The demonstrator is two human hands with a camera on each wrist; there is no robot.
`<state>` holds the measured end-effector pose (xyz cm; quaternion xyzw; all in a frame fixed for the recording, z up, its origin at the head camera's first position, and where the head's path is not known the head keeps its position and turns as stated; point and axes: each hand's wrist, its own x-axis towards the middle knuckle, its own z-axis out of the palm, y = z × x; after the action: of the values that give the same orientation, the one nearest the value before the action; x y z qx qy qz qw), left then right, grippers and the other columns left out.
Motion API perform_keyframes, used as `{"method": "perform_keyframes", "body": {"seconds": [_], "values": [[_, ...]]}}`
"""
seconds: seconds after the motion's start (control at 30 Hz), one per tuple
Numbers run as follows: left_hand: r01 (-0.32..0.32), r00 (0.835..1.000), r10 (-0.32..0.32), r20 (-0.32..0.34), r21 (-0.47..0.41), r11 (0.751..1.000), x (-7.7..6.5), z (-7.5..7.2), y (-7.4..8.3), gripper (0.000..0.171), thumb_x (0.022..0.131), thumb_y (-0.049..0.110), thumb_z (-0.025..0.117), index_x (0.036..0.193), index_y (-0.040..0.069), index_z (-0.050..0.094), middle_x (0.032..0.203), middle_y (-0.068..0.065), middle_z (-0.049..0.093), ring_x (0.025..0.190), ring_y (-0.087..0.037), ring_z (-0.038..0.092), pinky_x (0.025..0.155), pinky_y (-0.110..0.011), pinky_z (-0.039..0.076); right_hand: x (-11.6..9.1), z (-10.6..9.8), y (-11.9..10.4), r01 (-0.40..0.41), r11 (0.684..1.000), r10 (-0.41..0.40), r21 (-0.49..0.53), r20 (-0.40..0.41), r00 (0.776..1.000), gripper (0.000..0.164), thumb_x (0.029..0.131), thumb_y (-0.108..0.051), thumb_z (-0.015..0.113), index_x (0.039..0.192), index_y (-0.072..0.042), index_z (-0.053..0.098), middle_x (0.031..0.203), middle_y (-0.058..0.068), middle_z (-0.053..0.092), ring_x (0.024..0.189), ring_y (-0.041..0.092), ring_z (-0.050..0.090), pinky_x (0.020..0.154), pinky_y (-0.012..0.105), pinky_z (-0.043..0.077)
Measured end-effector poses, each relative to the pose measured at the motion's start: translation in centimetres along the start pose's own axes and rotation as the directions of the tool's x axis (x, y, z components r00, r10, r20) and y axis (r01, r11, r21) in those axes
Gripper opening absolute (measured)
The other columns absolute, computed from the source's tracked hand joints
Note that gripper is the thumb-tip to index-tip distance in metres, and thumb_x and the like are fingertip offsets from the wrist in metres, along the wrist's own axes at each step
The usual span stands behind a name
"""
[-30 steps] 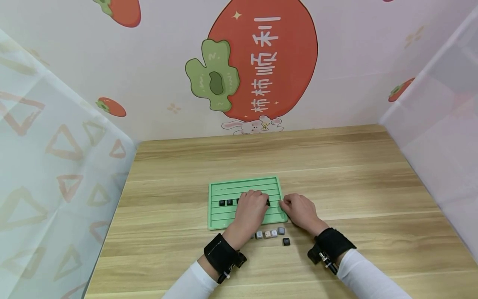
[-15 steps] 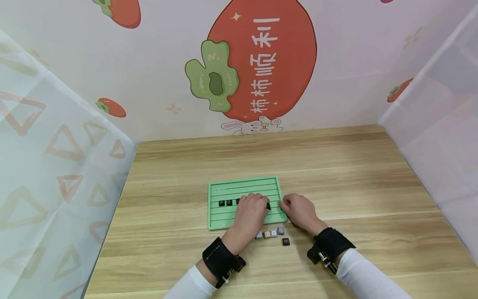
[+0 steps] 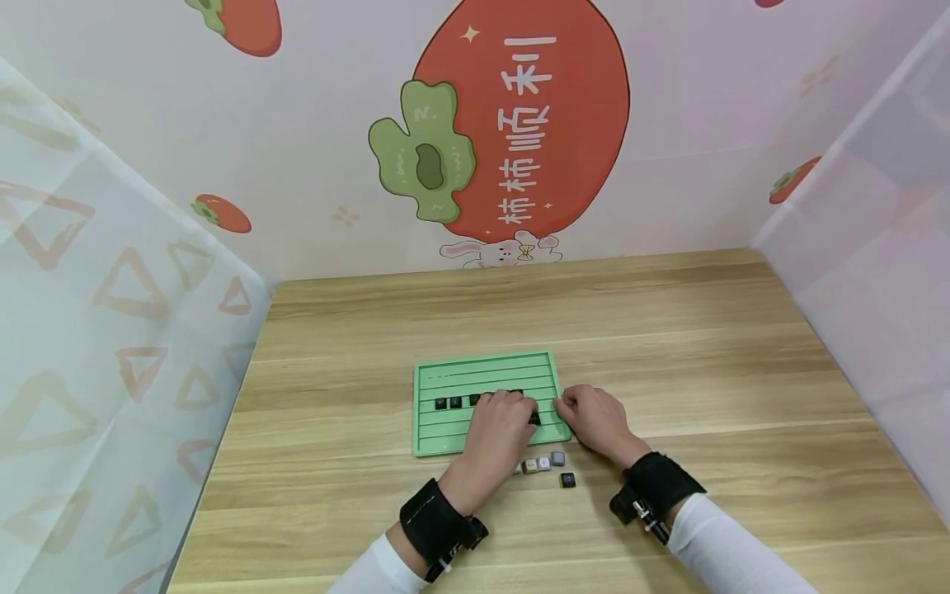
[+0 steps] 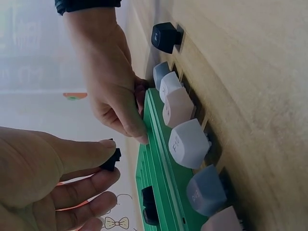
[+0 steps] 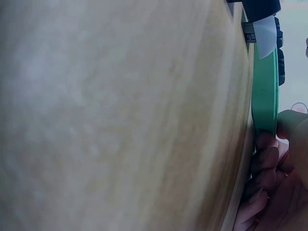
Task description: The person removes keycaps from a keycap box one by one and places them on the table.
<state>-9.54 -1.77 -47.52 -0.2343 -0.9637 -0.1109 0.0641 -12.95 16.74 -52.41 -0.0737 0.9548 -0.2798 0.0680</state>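
Note:
My left hand (image 3: pixel 499 433) is over the green ridged tray (image 3: pixel 438 435), thumb and index finger pinching a black keycap (image 4: pixel 111 160) above it. The other fingers of that hand are partly bent beneath in the left wrist view. On the tray a row of black keycaps (image 3: pixel 441 403) runs along one groove, partly hidden by the left hand. At the tray's right edge, my right hand (image 3: pixel 599 421) grips the rim, its thumb on top and its curled fingers against the side, as the right wrist view shows.
In front of the tray, several white, pinkish and grey keycaps (image 3: pixel 530 466) stand in a line on the wooden table (image 3: pixel 319 495). A lone black keycap (image 3: pixel 567 480) lies nearer me. Printed sheets (image 3: pixel 312 124) enclose the table at the back and sides.
My left hand has shifted slightly toward me with the black keycap, uncovering more of the black row beyond its fingers. The right hand has kept its place at the tray edge.

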Motion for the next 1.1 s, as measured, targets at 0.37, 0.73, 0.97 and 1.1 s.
{"method": "perform_keyframes", "body": {"seconds": [0.37, 0.73, 0.97, 1.1], "values": [[-0.015, 1.0, 0.015, -0.007, 0.019, 1.0, -0.6, 0.3, 0.5, 0.016, 0.084, 0.03, 0.083, 0.095, 0.02, 0.077, 0.091, 0.005, 0.073, 0.08, -0.015, 0.063, 0.066, -0.025, 0.04, -0.1, -0.1, 0.0, -0.018, 1.0, 0.018, 0.001, 0.01, 1.0, 0.05, 0.1, -0.026, 0.061, 0.056, -0.019, 0.038, 0.053, -0.007, 0.031, 0.048, 0.011, 0.031, 0.05, 0.023, 0.02], [-0.055, 0.998, 0.056, -0.019, 0.037, 0.998, -1.3, 0.4, 0.7, 0.015, 0.084, 0.028, 0.083, 0.094, 0.02, 0.076, 0.089, 0.006, 0.074, 0.079, -0.014, 0.064, 0.069, -0.028, 0.046, 0.0, -0.1, -0.2, -0.023, 1.0, 0.023, -0.002, 0.011, 1.0, 0.05, 0.099, -0.025, 0.062, 0.057, -0.018, 0.038, 0.053, -0.006, 0.031, 0.049, 0.011, 0.032, 0.051, 0.023, 0.02], [-0.076, 0.997, 0.077, -0.02, 0.064, 0.995, -1.6, 0.0, 1.2, 0.015, 0.083, 0.032, 0.084, 0.09, 0.021, 0.075, 0.084, 0.007, 0.072, 0.077, -0.013, 0.064, 0.066, -0.026, 0.042, 0.0, -0.1, -0.2, -0.021, 1.0, 0.021, -0.008, 0.004, 1.0, 0.049, 0.099, -0.025, 0.062, 0.056, -0.018, 0.038, 0.054, -0.007, 0.032, 0.05, 0.011, 0.033, 0.05, 0.023, 0.021], [-0.086, 0.996, 0.087, -0.01, 0.075, 0.994, -1.8, 0.0, 1.4, 0.014, 0.084, 0.033, 0.083, 0.09, 0.022, 0.076, 0.085, 0.007, 0.072, 0.078, -0.012, 0.065, 0.067, -0.026, 0.043, 0.1, -0.1, -0.2, -0.019, 1.0, 0.019, -0.011, -0.002, 1.0, 0.049, 0.099, -0.025, 0.062, 0.056, -0.018, 0.039, 0.054, -0.007, 0.032, 0.05, 0.011, 0.034, 0.05, 0.024, 0.021]]}}
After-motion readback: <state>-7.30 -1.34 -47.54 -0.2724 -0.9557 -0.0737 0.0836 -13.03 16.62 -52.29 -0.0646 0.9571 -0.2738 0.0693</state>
